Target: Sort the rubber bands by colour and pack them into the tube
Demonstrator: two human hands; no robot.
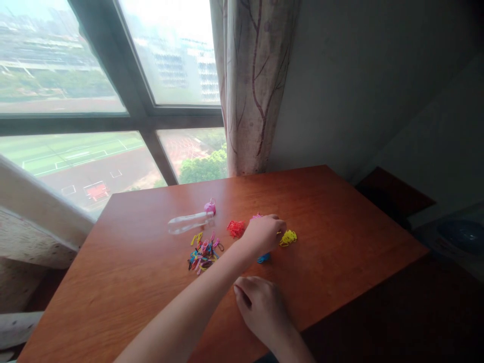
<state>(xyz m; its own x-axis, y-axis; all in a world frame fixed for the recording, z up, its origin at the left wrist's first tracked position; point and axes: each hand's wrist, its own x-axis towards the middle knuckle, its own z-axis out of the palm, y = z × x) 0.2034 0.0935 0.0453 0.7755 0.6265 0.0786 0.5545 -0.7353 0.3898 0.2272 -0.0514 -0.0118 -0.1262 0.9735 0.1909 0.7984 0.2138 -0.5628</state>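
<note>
My left hand (266,233) reaches across to the right over the table. Its fingers point down in a pinch beside a small pile of yellow rubber bands (288,238); whatever is between the fingertips is hidden. Closer to me, my right hand (259,305) rests on the tabletop, loosely closed, with nothing showing in it. Red rubber bands (236,229) lie left of my left hand. Pink bands (256,216) show partly behind it, and blue bands (263,258) partly under it. A mixed heap of coloured bands (204,256) sits left of my left forearm.
A clear plastic bottle-shaped container (189,223) lies on its side behind the mixed heap, with a pink cap (210,205) by its mouth. The brown wooden table (340,242) meets a window and a curtain (253,85) at the back. A grey wall stands to the right.
</note>
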